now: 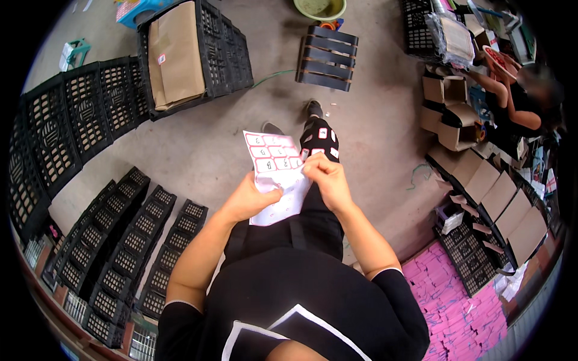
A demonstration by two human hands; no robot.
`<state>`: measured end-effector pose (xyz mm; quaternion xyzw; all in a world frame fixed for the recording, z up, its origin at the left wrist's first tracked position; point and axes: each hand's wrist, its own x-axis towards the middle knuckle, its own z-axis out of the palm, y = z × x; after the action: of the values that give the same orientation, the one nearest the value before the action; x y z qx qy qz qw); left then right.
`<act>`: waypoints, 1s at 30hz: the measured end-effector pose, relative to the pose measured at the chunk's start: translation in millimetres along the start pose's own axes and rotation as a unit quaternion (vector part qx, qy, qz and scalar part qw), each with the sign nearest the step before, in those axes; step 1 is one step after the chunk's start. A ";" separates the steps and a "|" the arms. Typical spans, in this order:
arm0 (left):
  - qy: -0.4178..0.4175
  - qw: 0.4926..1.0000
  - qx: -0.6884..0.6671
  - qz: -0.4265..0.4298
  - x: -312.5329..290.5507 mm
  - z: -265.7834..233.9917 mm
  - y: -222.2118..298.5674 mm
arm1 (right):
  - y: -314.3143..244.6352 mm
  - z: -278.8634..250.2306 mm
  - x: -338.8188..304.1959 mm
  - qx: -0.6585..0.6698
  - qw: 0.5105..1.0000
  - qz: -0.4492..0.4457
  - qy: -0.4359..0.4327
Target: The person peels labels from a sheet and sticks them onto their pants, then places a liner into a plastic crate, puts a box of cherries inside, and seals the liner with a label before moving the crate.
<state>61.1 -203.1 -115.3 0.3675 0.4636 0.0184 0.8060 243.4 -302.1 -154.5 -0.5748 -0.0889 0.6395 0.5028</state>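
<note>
A sheet of red-bordered sticker labels (274, 150) is held up in front of my lap, its lower part showing bare white backing. My left hand (248, 200) grips the sheet's left side, thumb laid across the front. At the right edge my right hand (328, 179) is closed in a pinch, thumb against forefinger, by a label at the sheet's corner; whether that label is lifted off I cannot make out. Several like labels (323, 133) are stuck on my black trouser leg, just beyond the right hand.
Black plastic crates stand in rows (114, 259) at left; one crate (232, 54) holds a cardboard sheet. Ahead are a slatted black stool (327, 58) and a green basin (321, 7). At right, a person (524, 108) handles a red item among open cartons (445, 90). Pink bundles (451, 295) lie lower right.
</note>
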 end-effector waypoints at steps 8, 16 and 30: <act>0.025 0.998 -0.012 -0.053 -3.8 -21.9 -7.3 | 60.1 -101.8 0.2 -0.453 0.851 -0.138 0.228; 0.038 0.996 -0.004 -0.079 -0.9 -20.6 -9.7 | 78.8 -87.5 -28.0 -0.586 0.797 -0.050 0.134; 0.067 0.997 -0.019 -0.017 -4.1 -18.1 7.4 | -10.1 11.7 -8.3 -0.111 0.993 0.036 0.022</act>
<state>47.3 -188.8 -113.2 0.3421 0.5226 0.0383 0.7800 237.8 -297.9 -138.4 -0.6437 -0.1276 0.6308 0.4141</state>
